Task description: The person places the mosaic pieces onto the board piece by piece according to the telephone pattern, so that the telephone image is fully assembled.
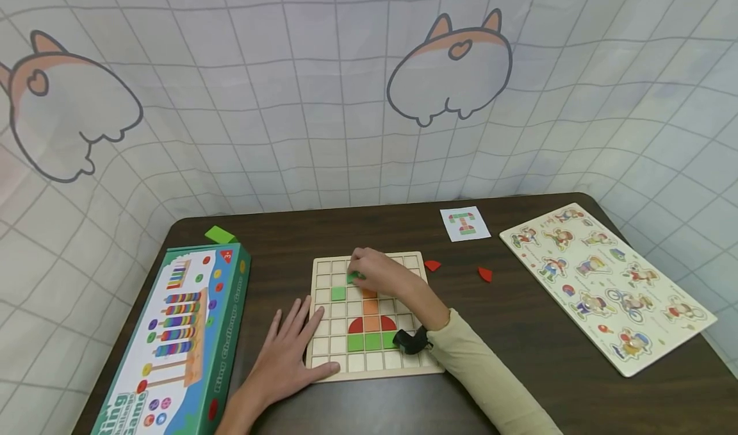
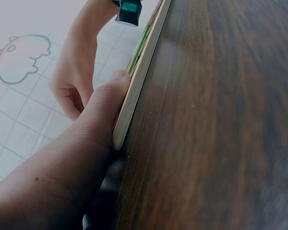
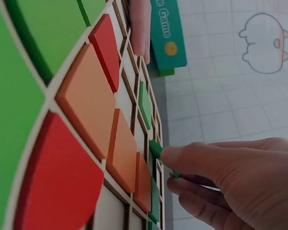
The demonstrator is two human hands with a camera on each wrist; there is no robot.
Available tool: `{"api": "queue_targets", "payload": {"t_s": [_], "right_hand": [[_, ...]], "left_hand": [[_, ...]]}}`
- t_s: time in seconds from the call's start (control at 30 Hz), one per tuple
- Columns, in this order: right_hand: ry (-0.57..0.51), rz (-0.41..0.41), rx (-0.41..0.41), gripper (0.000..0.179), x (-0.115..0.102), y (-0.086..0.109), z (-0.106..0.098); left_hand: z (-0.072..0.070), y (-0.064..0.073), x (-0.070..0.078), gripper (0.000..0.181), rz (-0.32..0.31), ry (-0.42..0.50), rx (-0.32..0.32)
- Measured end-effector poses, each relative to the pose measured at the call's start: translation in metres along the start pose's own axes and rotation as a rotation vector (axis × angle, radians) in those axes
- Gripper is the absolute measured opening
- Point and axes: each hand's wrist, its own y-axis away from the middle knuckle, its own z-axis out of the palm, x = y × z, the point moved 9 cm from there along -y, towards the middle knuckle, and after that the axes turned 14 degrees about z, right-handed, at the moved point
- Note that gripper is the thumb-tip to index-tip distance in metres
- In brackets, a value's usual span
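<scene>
A wooden grid board [image 1: 338, 310] lies on the dark table. My right hand [image 1: 380, 273] reaches over its upper part and pinches a green tile [image 3: 156, 148] close over the cells. Below that hand runs a column of orange tiles [image 1: 370, 308], with red quarter-round tiles [image 1: 355, 325] on both sides of its foot and a row of green tiles [image 1: 373, 341] underneath. One more green tile [image 1: 338, 293] sits in a cell to the left. My left hand [image 1: 291, 352] lies with spread fingers at the board's left edge, its thumb [image 2: 117, 79] on the rim.
A pattern card [image 1: 466, 223] lies behind the board. Two loose red pieces [image 1: 432, 266] are at its right. Farther right is a picture puzzle board [image 1: 605, 287]. On the left stands a ring game box [image 1: 179, 332], with green blocks [image 1: 220, 234] behind it.
</scene>
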Motion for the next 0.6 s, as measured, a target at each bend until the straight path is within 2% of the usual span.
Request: {"api": "queue_targets", "payload": {"t_s": [0.6], "right_hand": [[0.035, -0.008, -0.010, 0.013, 0.0012, 0.0000, 0.0066]], "left_hand": [[0.0007, -0.0003, -0.0005, 0.103, -0.005, -0.006, -0.005]]}}
